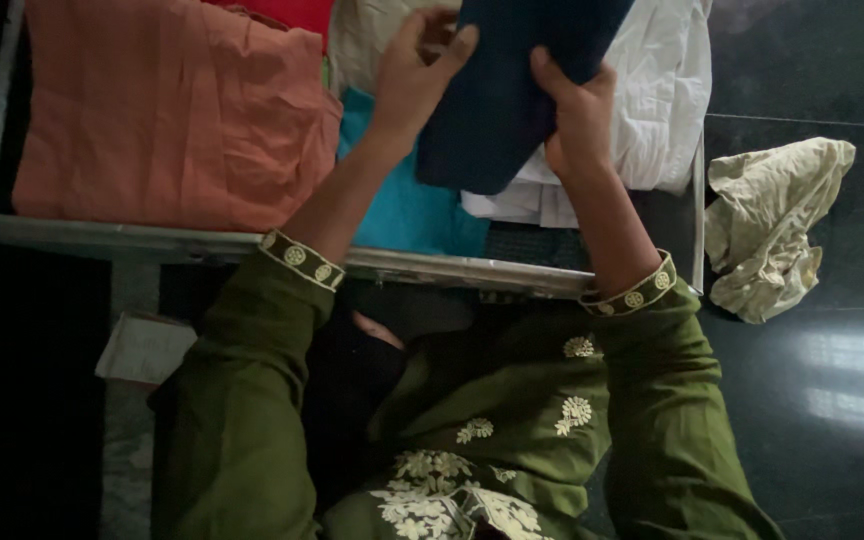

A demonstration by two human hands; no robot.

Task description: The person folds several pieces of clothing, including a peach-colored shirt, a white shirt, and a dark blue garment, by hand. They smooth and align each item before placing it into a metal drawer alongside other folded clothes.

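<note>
- left hand [414, 72] and right hand [577, 115] both clamped on a folded dark navy cloth [512, 85]; fingers over its top face, thumbs under as far as I can tell
- navy cloth held tilted just above the open metal trunk [102, 238], over the white garment [667, 95] and the teal garment [407, 205]
- orange garment [167, 115] fills the trunk's left side; crumpled cream cloth [772, 225] lies on the dark floor [832, 400] outside, right of the trunk
- step, my read: handling one folded piece at the stack; lifting out or setting in, can't tell
- next move calls for: both grips kept even so the fold holds; lower edge kept clear of the white pile
</note>
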